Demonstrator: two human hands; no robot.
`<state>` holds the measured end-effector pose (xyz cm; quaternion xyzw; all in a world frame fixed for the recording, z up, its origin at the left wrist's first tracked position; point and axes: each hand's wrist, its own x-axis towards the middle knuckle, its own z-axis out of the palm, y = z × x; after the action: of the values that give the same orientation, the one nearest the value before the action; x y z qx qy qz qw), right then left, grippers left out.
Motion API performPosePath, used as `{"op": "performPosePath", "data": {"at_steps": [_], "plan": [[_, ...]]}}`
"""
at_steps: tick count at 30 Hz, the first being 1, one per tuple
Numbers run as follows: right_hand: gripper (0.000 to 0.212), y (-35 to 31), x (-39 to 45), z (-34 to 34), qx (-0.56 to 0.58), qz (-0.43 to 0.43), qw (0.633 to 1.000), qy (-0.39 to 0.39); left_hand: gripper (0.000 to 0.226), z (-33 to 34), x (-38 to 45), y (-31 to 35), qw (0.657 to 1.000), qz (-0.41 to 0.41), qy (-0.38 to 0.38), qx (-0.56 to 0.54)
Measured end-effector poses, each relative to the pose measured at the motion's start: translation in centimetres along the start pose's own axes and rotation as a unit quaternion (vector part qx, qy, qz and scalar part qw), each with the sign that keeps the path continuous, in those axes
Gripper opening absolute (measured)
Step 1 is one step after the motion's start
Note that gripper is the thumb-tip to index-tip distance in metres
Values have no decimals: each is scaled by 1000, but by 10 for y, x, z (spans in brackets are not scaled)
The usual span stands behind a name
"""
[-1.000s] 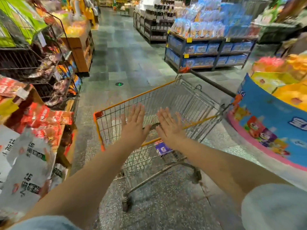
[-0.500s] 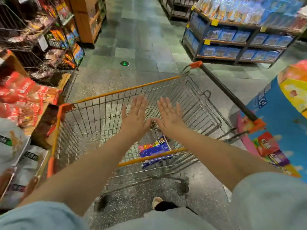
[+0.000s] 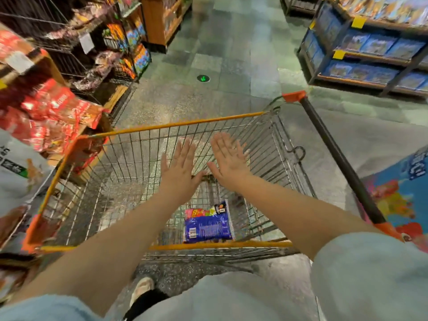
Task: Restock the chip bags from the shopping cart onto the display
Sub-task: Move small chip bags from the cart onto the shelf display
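Compared with half a second ago, the view is sitting closer over the orange-rimmed wire shopping cart, so its basket is filling more of the picture and the blue chip bag inside is showing more fully; both hands are keeping their flat, spread pose over the basket.

Red foil snack bags are lying piled on the wooden display to the left of the cart, with white printed sacks nearer the camera; their lettering is too blurred to read. Across the grey tiled floor, dark shelving is carrying rows of blue packets under yellow price tags. A blue printed display panel is standing at the right, beside the cart's black handle bar; its writing is unreadable.

Within the cart, the one blue chip bag is lying flat on the wire floor near the rim closest to the person, showing a pink and yellow band at its top and a white label patch whose text cannot be made out.

Each grip is spread and holding nothing: the left hand and the right hand are hovering side by side with fingers straight, thumbs nearly meeting. Below and nearer the camera than both hands, the bag is lying apart from them, untouched.
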<state>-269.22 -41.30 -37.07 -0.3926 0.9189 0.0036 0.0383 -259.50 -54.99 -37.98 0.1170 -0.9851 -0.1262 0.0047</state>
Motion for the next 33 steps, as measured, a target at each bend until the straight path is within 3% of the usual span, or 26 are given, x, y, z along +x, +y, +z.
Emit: {"op": "performPosePath", "data": {"at_steps": [10,20,24,28,33], "plan": [[66,10,11,24,4,-53,998,-22,70,23,7,-9,998,-40,-18,43],[82,20,32,129,-5,-120,990,-77,92,87,14,-45,984,-111,-91,102],[95,20,38,172,-37,-170,977,-124,98,114,10,-63,975,-121,-130,132],[103,14,43,217,-68,-220,957,-175,103,123,20,-70,976,-139,-121,116],[105,-5,32,281,-138,-298,909,-257,104,129,26,-70,980,-111,-120,110]]}}
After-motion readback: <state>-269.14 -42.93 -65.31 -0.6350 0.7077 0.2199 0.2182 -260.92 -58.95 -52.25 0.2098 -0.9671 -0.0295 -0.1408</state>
